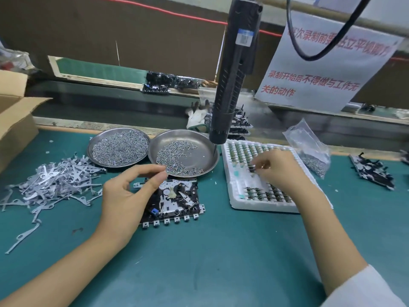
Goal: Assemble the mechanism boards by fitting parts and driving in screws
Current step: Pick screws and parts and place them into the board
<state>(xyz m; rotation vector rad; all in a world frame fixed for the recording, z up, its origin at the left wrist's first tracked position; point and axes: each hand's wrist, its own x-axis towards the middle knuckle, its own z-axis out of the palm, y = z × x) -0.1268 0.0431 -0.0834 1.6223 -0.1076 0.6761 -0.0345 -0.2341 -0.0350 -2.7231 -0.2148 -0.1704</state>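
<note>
Mechanism board (174, 199) flat on worktop (221, 251), partly fitted; screws apparently not yet driven. Left hand (124, 196) over board edge, fingers pinched, content unclear. Right hand (276, 167) picking part from foam tray (234, 196), grip unclear. Screwdriver (232, 80) hangs unused.

Black mechanism board (177, 200) flat beside screw dish (199, 140)

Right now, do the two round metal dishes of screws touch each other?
Touching. In the head view the left dish and the right dish meet rim to rim at about, with no green mat visible between them.
</note>
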